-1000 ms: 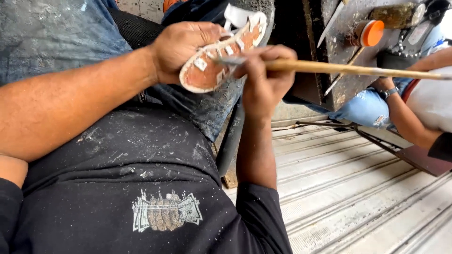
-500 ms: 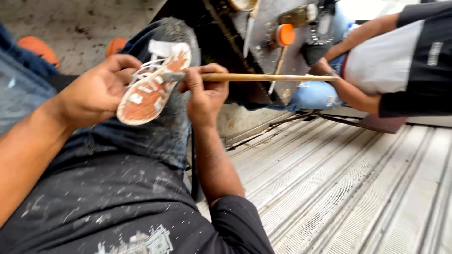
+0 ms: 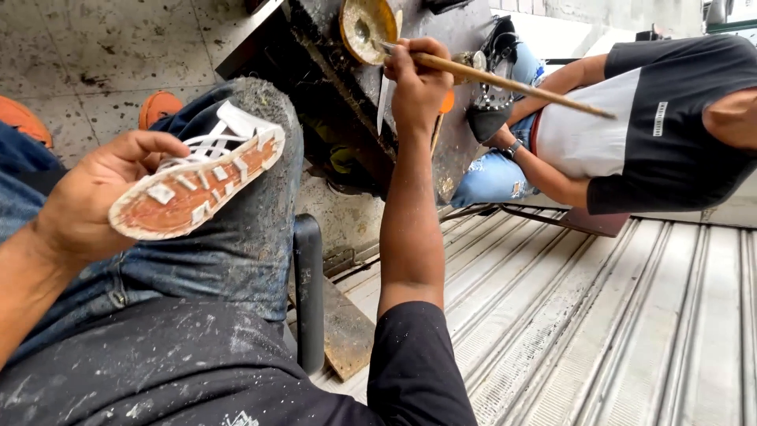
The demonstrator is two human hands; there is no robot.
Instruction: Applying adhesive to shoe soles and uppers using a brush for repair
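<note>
Left hand [image 3: 95, 201] curled around an upturned sandal [image 3: 197, 185] — sole up, resting on the knee. Right hand [image 3: 418, 79] closed on a long wooden stick [image 3: 505, 81], its tip at a round yellowish dish [image 3: 367, 28] on the dark bench.

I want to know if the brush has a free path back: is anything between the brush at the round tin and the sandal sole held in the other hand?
Nothing visible blocks it. The right hand holds the brush at the round tin; the left hand holds the sandal sole over the knee, open space between.
</note>
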